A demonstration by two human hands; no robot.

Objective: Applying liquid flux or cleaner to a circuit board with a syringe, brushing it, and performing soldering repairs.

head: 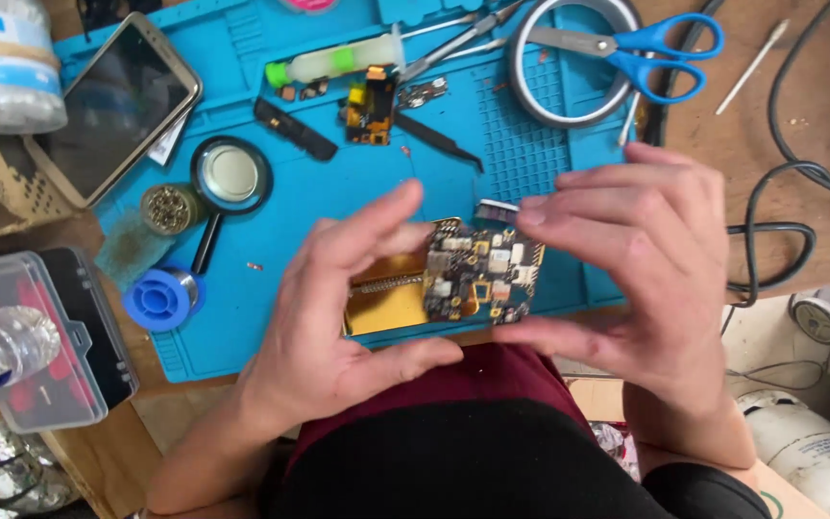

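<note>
Holding one small circuit board point(480, 274) between two hands, the person keeps it just above the near edge of the blue work mat point(338, 192). The left hand point(338, 317) curls around the left side of the board, where one gold piece point(386, 306) sticks out, with the thumb under it and the fingers over it. The right hand point(641, 279) pinches the right side, fingers on top and thumb below. Both hands are closed on the board, not spread wide. On the mat lie one magnifying glass point(231, 178), one blue spool of solder wire point(163, 298), one round brass tin point(167, 207), one thin black strip point(295, 128), one small yellow and black part point(372, 106), one green and white tube point(333, 62) and one black pair of tweezers point(439, 139). One phone point(112, 106) leans over the mat's far left corner. One pair of blue scissors point(641, 48) rests across one ring of tape point(569, 62) at the far right. One clear plastic box point(45, 336) sits off the mat on the left, and black cables point(799, 202) loop off it on the right. The middle of the mat, between the hands and the tools, is bare blue with room to move.
</note>
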